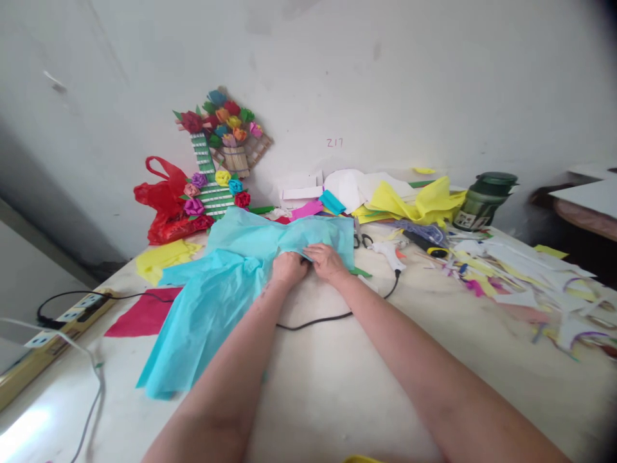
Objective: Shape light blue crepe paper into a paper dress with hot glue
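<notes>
A large sheet of light blue crepe paper (212, 315) lies crumpled across the middle and left of the table. My left hand (289, 267) is closed at its near edge, knuckles up, with the fingertips tucked out of sight. Beside it, my right hand (328, 262) pinches the paper's edge between bent fingers. A small dark thing shows between the two hands; its kind is hidden. Just right of the paper are the black handles of scissors (366, 242) and a white glue gun (388, 254) with a black cord.
A red plastic bag (164, 199) and paper-flower crafts (216, 193) stand at the back left. Along the left edge runs a power strip (72, 318). Yellow paper (424, 202), a green bottle (486, 200), a box cutter (427, 244) and paper scraps (520, 276) cover the right.
</notes>
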